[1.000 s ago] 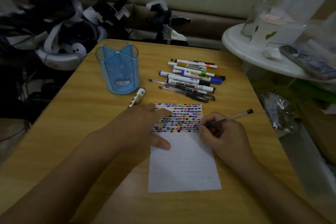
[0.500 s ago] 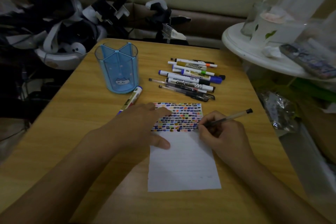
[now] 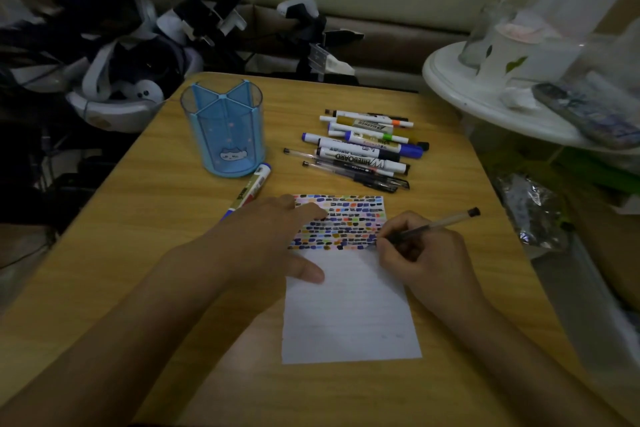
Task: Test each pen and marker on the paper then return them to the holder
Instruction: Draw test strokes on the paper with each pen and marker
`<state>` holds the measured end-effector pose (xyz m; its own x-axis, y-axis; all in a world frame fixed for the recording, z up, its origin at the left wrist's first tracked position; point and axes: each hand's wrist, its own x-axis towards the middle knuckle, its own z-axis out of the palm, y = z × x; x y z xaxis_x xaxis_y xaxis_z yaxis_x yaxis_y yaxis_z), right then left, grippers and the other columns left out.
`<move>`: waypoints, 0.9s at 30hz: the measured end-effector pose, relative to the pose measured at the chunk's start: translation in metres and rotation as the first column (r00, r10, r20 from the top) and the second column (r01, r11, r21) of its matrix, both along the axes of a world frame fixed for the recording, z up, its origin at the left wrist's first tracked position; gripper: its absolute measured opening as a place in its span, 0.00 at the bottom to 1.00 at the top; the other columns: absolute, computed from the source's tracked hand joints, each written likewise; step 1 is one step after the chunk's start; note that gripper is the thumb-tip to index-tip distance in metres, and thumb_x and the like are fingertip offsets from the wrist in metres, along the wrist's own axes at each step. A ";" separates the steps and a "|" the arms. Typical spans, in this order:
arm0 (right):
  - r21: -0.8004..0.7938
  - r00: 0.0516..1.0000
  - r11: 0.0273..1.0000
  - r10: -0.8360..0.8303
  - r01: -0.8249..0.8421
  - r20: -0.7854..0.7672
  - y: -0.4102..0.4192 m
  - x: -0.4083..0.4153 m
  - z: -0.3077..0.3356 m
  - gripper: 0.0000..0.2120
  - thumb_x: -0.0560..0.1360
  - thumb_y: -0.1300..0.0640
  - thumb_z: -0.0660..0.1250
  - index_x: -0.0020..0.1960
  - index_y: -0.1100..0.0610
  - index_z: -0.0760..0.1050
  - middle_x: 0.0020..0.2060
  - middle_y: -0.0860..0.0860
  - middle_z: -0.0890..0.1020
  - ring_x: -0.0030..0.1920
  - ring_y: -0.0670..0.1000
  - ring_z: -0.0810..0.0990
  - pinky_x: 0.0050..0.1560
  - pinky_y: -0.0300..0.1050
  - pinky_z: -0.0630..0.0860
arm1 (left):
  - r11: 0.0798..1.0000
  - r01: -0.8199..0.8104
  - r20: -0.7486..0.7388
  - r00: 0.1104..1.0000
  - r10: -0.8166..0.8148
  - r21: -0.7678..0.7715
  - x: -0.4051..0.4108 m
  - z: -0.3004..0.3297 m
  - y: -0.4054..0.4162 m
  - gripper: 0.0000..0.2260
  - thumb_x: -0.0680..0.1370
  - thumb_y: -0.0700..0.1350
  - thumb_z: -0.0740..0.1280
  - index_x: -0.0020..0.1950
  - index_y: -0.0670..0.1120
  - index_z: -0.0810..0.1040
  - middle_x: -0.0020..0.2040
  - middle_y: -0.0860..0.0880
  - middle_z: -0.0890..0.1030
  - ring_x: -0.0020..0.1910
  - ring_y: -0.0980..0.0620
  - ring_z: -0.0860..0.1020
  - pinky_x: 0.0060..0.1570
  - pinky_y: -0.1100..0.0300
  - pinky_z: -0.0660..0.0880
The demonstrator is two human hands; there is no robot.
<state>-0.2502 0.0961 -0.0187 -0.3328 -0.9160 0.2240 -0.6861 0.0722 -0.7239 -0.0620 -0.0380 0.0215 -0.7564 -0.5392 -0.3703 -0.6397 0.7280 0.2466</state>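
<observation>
On the wooden table [image 3: 145, 253] lies a white paper sheet [image 3: 349, 315] with rows of coloured marks. Right hand [image 3: 426, 263] pinches a clear thin pen [image 3: 433, 226] — its tip touches the marks. Left hand [image 3: 263, 243] presses flat on the paper's left edge. Nearby stands a blue plastic holder [image 3: 225, 130] — loose markers [image 3: 367, 146] lie beside it.

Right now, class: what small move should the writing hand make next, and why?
Probably lift the pen and carry it to the blue holder. The right hand has its tip at the last row of marks on the paper, and the holder looks empty.
</observation>
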 end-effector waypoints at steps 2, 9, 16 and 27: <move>-0.005 1.000 1.000 -0.013 0.013 -0.013 0.000 0.000 0.000 0.12 0.74 0.61 0.73 0.42 0.45 0.76 0.30 0.39 0.79 0.36 0.38 0.79 0.31 0.27 0.70 | 1.000 -0.002 -0.015 1.000 0.002 0.006 0.001 -0.001 0.000 0.41 0.69 0.68 0.69 0.77 0.63 0.53 0.78 0.50 0.58 0.76 0.49 0.59 0.68 0.54 0.63; -0.018 1.000 1.000 0.000 0.000 -0.020 0.001 -0.002 -0.002 0.10 0.74 0.61 0.73 0.43 0.47 0.77 0.30 0.39 0.79 0.34 0.39 0.79 0.30 0.28 0.70 | 1.000 -0.008 -0.022 1.000 0.008 0.017 0.001 -0.002 -0.001 0.41 0.69 0.68 0.69 0.77 0.64 0.53 0.78 0.50 0.58 0.76 0.49 0.58 0.69 0.54 0.62; -0.030 0.999 0.999 0.013 -0.014 -0.029 0.001 -0.001 -0.002 0.10 0.74 0.62 0.73 0.43 0.47 0.78 0.30 0.39 0.79 0.35 0.38 0.79 0.31 0.26 0.69 | 1.000 -0.005 -0.012 1.000 0.005 0.026 0.001 -0.001 -0.001 0.41 0.70 0.67 0.69 0.77 0.64 0.52 0.79 0.50 0.56 0.77 0.49 0.57 0.70 0.53 0.61; -0.043 1.000 0.999 0.005 -0.006 -0.016 0.000 -0.002 -0.003 0.11 0.74 0.61 0.73 0.43 0.45 0.77 0.31 0.38 0.80 0.35 0.38 0.80 0.31 0.26 0.70 | 1.000 0.002 -0.001 1.000 -0.002 0.010 0.001 -0.002 -0.001 0.41 0.70 0.68 0.68 0.77 0.63 0.52 0.79 0.50 0.57 0.76 0.49 0.58 0.68 0.54 0.63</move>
